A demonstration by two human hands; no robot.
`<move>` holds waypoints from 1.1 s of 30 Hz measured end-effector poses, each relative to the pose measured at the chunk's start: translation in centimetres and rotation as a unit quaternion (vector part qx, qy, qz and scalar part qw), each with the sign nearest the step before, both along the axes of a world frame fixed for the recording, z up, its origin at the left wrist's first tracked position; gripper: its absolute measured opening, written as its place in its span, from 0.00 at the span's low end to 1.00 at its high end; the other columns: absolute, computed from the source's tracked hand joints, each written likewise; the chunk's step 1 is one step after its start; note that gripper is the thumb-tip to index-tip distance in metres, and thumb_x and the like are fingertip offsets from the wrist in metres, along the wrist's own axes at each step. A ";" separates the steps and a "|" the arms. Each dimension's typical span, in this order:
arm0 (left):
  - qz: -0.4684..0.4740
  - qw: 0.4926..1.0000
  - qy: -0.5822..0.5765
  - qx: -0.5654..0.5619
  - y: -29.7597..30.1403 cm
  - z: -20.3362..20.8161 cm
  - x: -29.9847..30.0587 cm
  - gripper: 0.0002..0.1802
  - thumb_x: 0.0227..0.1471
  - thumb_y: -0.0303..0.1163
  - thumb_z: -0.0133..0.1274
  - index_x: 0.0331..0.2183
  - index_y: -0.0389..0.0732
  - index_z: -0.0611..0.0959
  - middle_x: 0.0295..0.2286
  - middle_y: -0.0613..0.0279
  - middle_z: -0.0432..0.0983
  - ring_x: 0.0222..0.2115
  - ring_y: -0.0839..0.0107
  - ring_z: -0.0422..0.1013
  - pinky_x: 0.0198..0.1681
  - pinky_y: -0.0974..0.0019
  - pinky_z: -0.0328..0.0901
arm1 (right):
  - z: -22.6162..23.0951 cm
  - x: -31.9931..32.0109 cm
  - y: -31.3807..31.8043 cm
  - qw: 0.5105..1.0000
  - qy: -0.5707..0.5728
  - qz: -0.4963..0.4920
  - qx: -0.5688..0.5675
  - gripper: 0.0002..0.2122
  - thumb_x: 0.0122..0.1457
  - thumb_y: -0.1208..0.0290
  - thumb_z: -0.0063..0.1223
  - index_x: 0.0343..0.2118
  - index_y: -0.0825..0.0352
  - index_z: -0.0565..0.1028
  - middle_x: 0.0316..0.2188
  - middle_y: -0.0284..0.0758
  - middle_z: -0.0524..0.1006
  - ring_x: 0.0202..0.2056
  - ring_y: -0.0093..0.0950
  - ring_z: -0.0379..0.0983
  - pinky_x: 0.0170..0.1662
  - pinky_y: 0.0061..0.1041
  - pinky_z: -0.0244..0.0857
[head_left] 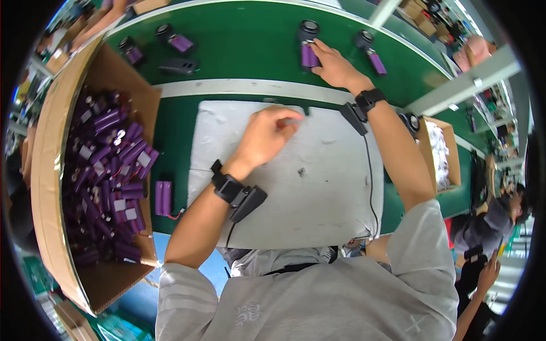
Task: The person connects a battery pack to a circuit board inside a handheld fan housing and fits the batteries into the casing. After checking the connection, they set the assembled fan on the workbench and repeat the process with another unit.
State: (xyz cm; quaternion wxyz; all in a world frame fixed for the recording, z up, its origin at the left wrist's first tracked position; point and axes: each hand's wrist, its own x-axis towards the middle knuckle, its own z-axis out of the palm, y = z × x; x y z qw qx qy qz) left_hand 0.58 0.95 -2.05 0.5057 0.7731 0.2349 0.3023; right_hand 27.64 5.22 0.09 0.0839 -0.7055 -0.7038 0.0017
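My right hand (336, 67) reaches to the far green strip. Its thumb and fingers close on a purple battery pack (308, 55), which is joined to a black round-ended part (309, 29). My left hand (266, 136) hovers over the grey-white mat (318, 187), fingers loosely curved and apart, with nothing seen in them. Similar assemblies of a black round part and purple cells lie at the far right (372, 54) and far left (176, 38). A single purple battery pack (164, 198) with a red lead lies left of the mat.
A large cardboard box (57, 187) full of purple battery packs (108, 176) stands at the left. A dark casing (178, 66) lies on the far green surface (244, 51). At the right is a small box (452, 153) of white pieces. A white rail (239, 87) crosses behind the mat.
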 end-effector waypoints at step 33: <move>0.305 0.864 0.371 0.152 -5.5 3.6 -22.2 0.22 0.52 0.30 0.56 0.50 0.40 0.76 0.48 0.51 0.72 0.49 0.56 0.68 0.53 0.59 0.61 | 13.1 9.5 -24.6 0.978 0.119 -0.167 0.041 0.27 0.48 0.66 0.64 0.53 0.64 0.71 0.33 0.36 0.77 0.25 0.23 0.71 0.33 0.22 0.67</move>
